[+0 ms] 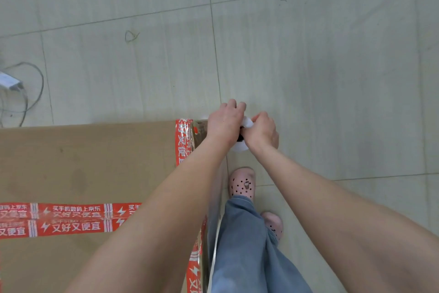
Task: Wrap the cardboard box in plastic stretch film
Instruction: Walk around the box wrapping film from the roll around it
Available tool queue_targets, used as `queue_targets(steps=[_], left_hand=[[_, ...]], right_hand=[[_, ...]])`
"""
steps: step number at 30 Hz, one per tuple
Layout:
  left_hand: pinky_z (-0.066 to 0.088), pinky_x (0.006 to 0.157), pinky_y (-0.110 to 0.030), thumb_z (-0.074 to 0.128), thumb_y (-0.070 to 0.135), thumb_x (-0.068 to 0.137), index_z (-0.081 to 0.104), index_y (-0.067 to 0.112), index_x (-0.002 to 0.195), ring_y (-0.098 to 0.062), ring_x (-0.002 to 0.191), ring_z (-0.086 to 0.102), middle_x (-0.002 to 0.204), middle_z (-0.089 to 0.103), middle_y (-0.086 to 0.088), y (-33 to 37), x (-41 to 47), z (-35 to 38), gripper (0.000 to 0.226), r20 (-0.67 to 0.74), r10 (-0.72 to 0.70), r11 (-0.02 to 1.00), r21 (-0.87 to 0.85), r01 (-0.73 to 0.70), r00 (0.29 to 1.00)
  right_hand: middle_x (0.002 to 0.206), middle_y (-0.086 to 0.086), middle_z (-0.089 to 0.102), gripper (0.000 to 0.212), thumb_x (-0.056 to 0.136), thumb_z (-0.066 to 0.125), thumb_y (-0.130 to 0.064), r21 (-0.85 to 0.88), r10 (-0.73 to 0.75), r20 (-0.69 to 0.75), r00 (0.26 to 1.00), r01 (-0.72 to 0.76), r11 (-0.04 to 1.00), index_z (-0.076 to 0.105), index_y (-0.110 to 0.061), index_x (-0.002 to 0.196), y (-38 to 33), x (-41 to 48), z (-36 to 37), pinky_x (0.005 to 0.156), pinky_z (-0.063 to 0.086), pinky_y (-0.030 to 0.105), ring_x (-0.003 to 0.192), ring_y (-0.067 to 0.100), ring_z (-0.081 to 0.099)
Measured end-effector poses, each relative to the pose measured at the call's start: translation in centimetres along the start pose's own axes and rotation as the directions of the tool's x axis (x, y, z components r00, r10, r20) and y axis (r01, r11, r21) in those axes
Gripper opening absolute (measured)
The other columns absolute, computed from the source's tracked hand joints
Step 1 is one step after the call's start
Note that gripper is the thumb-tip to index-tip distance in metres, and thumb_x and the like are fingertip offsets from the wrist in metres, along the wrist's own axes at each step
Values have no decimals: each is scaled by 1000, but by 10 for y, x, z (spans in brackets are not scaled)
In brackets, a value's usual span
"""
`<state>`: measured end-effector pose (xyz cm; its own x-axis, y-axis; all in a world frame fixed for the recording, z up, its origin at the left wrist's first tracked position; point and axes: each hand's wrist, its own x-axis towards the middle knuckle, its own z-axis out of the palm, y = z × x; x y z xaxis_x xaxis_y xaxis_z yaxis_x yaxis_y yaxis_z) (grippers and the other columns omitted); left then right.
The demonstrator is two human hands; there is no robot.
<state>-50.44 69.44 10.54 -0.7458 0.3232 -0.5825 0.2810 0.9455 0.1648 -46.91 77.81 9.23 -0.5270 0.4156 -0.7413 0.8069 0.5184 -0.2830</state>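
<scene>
A big brown cardboard box with red printed tape fills the lower left; I look down on its top. Clear stretch film runs down its right side and glints at the far right corner. Just beyond that corner my left hand and my right hand are pressed together, fingers curled round a white roll of stretch film. Most of the roll is hidden by the hands; a white bunch of film shows between them.
Pale floor tiles spread out beyond and to the right of the box. My legs in blue jeans and pink perforated shoes stand close to the box's right side. A white power adapter with cables lies at the far left.
</scene>
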Motion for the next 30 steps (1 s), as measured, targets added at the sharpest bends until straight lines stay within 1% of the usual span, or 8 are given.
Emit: queue_targets(steps=[3, 6, 14, 16, 18, 22, 26, 30], left_hand=[[34, 62, -33, 56, 16, 88, 48, 13, 116, -26, 107, 50, 115, 49, -6, -1, 9, -3, 29, -12, 59, 997, 48, -58, 998], [35, 65, -34, 53, 17, 89, 50, 12, 112, -27, 105, 53, 112, 54, -7, -14, 17, -10, 24, -47, -12, 1000, 25, 13, 999], [34, 65, -30, 50, 22, 88, 54, 12, 106, -29, 97, 60, 105, 60, -7, -49, 23, -29, 21, -42, -303, 942, -168, 292, 952], [34, 64, -30, 50, 20, 89, 52, 11, 109, -29, 98, 59, 108, 58, -8, -55, 23, -28, 22, -23, -344, 926, -172, 335, 939], [34, 63, -31, 53, 16, 88, 48, 9, 112, -29, 98, 58, 110, 54, -9, -57, 20, -28, 25, -20, -339, 930, -154, 332, 941], [33, 61, -33, 52, 8, 86, 46, 10, 114, -28, 101, 51, 112, 48, -8, -49, 25, -30, 29, -61, -178, 980, -101, 172, 982], [32, 61, -32, 53, 13, 87, 48, 12, 112, -25, 102, 49, 112, 48, -6, -43, 34, -31, 25, -97, -101, 993, -70, 95, 990], [34, 64, -33, 53, 19, 88, 52, 9, 108, -28, 101, 52, 109, 52, -9, -57, 42, -36, 22, -84, -263, 940, -247, 236, 961]], right_hand=[[113, 3, 55, 17, 88, 51, -19, -109, -122, -50, 991, 116, 987, 57, -20, 104, -11, 4, -3, 69, 40, 30, 93, 28, 60], [112, 4, 55, 20, 89, 49, -16, -273, -309, -24, 951, 291, 917, 60, -20, 105, -29, 9, -7, 71, 42, 32, 95, 28, 59], [116, 4, 52, 23, 89, 50, -10, -511, -640, 206, 741, 639, 575, 52, -15, 111, -84, 19, -8, 65, 33, 32, 108, 24, 48], [121, 3, 49, 29, 89, 51, -9, -496, -612, 203, 764, 619, 609, 48, -17, 117, -87, 20, -2, 66, 37, 33, 112, 23, 46], [125, 3, 47, 36, 89, 51, -7, -425, -500, 111, 859, 496, 758, 46, -18, 122, -83, 19, 2, 69, 40, 32, 114, 23, 46], [122, 2, 50, 31, 88, 56, -12, -235, -280, -24, 960, 266, 935, 51, -21, 117, -67, 19, 8, 72, 42, 32, 107, 24, 54], [115, 4, 51, 22, 90, 52, -14, -314, -388, -3, 922, 367, 876, 56, -21, 110, -71, 25, 0, 72, 44, 34, 102, 27, 55], [115, 2, 51, 25, 89, 51, -11, -437, -530, 136, 837, 531, 726, 59, -20, 112, -95, 36, -11, 70, 41, 32, 105, 25, 51]])
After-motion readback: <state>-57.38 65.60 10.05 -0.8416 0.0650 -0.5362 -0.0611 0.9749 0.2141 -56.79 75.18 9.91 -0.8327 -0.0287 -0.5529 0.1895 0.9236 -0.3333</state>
